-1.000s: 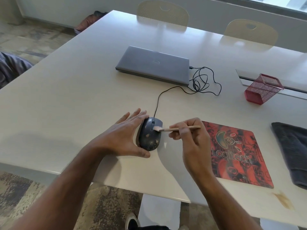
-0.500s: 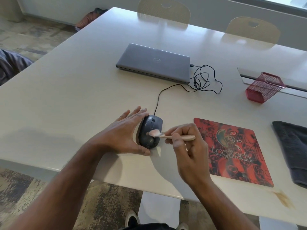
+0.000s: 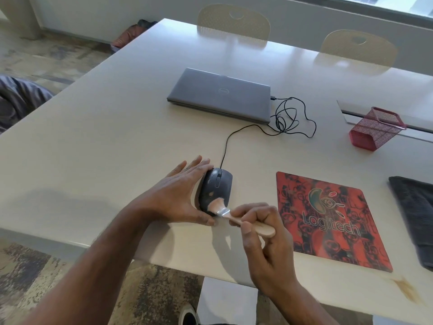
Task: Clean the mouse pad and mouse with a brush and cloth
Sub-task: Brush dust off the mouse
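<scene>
Both hands busy: left hand [image 3: 178,195] flat, bracing mouse [image 3: 216,188]; right hand [image 3: 262,231] pinching brush [image 3: 236,215], dusting near end — I judge pad [image 3: 332,219] next.

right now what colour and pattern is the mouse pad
The mouse pad is red with black patterning and a Logitech logo, clearest in the head view.

Pale table [image 3: 98,141] bearing closed laptop [image 3: 220,95], wired mouse [image 3: 219,186], red mouse pad [image 3: 328,216], dark cloth [image 3: 414,207], red mesh holder [image 3: 375,129].
</scene>
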`<state>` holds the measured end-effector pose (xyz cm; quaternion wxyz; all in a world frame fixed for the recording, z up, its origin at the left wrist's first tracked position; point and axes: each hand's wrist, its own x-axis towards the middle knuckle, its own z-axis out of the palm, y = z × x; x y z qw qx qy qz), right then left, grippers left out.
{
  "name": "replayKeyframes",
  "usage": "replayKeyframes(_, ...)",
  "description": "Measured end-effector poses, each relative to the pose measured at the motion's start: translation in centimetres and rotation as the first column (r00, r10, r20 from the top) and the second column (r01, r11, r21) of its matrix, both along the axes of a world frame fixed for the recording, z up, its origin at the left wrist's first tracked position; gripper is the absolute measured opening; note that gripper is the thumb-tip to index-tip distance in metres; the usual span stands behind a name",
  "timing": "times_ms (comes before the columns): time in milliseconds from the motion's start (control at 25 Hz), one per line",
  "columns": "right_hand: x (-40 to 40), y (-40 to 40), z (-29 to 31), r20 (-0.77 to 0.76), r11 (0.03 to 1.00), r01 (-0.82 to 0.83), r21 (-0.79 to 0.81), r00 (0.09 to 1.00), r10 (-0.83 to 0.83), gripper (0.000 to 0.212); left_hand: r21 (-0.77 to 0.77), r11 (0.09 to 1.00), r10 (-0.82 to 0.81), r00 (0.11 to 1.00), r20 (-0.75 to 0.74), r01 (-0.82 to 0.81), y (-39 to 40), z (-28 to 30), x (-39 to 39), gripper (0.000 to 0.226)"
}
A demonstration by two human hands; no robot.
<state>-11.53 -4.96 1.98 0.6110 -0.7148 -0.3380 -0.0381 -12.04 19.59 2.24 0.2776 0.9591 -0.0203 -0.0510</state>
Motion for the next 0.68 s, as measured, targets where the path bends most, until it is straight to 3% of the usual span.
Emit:
replayKeyframes(120,-0.2,-0.1,0.1,0.003,0.998,-0.056,0.02,0.998,0.056,0.002,0.005,1.0,0.002,1.0,0.002,-0.002,0.0,0.0,0.0,0.129)
replayKeyframes(280,0.7,-1.0,0.4,0.062,0.984,-0.157,-0.088,0.985,0.162,0.003,-0.007,1.0,0.002,1.0,-0.003,-0.002,-0.1,0.0,0.0,0.129)
replayKeyframes(400,2.4,-2.0,0.8,0.109,0.988,-0.073,-0.135,0.99,0.088,0.004,-0.013,1.0,0.008,1.0,-0.007,-0.008,-0.1,0.1,-0.1,0.127)
replayKeyframes(520,3.1,-2.0,1.2,0.052,0.998,0.057,-0.031,0.997,-0.055,0.004,-0.013,1.0,0.005,1.0,-0.01,-0.005,-0.1,0.0,-0.1,0.126)
replayKeyframes(680,3.2,-0.9,1.0,-0.108,0.998,0.057,0.022,0.993,-0.054,0.008,-0.003,1.0,0.006,1.0,-0.006,-0.006,-0.2,0.0,-0.1,0.125)
